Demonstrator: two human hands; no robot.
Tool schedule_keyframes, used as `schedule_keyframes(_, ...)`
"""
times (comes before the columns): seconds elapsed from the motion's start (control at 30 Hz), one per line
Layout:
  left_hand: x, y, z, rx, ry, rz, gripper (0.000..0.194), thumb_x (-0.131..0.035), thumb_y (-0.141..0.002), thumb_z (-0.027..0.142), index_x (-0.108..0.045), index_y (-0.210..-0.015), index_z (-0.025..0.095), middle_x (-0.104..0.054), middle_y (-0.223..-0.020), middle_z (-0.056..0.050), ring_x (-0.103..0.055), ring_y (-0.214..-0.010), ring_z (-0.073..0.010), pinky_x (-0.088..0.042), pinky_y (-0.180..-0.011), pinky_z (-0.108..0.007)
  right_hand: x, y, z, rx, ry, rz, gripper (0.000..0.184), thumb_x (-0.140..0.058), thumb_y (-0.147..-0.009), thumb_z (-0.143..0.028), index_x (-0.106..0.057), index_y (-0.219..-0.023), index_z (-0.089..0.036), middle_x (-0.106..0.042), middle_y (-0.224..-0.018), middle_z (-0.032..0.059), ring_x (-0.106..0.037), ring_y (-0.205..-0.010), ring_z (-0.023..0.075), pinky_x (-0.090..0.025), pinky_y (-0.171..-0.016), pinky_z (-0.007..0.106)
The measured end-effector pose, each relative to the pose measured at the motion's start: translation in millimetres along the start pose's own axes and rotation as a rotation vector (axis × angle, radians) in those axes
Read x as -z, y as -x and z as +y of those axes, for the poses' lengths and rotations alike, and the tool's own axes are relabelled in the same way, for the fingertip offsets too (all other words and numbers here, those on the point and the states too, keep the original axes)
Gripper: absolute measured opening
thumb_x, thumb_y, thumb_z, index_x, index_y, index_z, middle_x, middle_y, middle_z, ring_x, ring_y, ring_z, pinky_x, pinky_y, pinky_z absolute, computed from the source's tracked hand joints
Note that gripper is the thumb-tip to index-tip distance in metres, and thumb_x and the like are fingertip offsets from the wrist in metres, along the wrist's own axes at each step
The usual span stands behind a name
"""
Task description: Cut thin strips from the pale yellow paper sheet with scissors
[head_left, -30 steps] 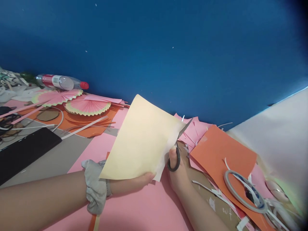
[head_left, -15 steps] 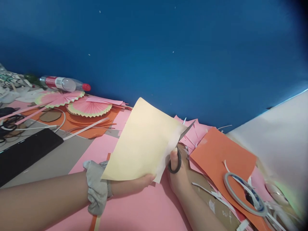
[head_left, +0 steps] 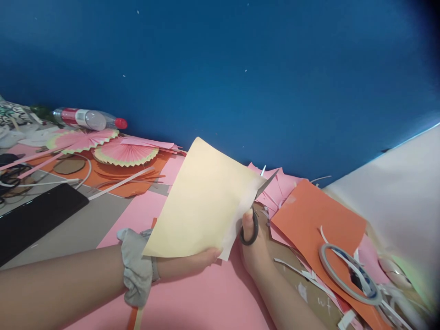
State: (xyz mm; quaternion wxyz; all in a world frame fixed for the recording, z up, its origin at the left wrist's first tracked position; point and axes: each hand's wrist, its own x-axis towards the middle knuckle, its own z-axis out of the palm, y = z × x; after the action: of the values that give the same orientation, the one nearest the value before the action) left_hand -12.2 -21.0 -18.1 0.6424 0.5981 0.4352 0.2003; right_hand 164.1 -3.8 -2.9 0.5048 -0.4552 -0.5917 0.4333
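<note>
A pale yellow sheet of paper [head_left: 199,201] is tilted up in front of me, its right edge curling and whitish. My left hand [head_left: 202,259] grips its lower edge, thumb on the near face and fingers hidden behind. Black-handled scissors [head_left: 250,231] are in my right hand [head_left: 254,252], my thumb through one loop. Their blades are parted at the sheet's right edge, one blade in front and the other tip showing behind. A grey scrunchie [head_left: 135,266] circles my left wrist. Under both hands lies pink paper [head_left: 199,298].
Pink pleated paper fans [head_left: 127,153] and a plastic bottle [head_left: 89,119] lie at the back left, near a black phone-like slab [head_left: 41,217]. To the right are orange paper [head_left: 319,220], a tape roll [head_left: 350,275] and paper strips. A blue wall [head_left: 220,82] rises behind.
The view has shifted very slightly, so everything sits a little further left. Hands, sheet and scissors keep nearly the same positions relative to each other.
</note>
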Motion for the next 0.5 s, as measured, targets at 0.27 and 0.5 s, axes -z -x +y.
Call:
schedule_keyframes(0.27,-1.4,3,15,0.048,-0.118,0.003,0.029,-0.051,-0.080,0.051,-0.067,-0.097,0.034,-0.062,-0.118,0.004,-0.050,-0.115,-0.0255,-0.027,-0.107,-0.044,0,0,4,-0.054,-0.026,-0.006,0.039,-0.034,-0.092,-0.049,-0.060,-0.112,-0.027,-0.062,-0.118,0.0031,-0.056,-0.105,0.0235,-0.046,-0.086,0.035)
schedule_keyframes(0.5,6.0,7,30,0.065,-0.176,-0.135,0.031,-0.045,-0.084,0.049,-0.066,-0.099,0.034,-0.062,-0.117,0.005,-0.052,-0.112,-0.0226,-0.035,-0.104,-0.039,0,0,5,-0.083,-0.036,0.032,0.043,-0.036,-0.089,-0.054,-0.060,-0.111,-0.026,-0.063,-0.115,0.0048,-0.057,-0.104,0.0253,-0.046,-0.085,0.038)
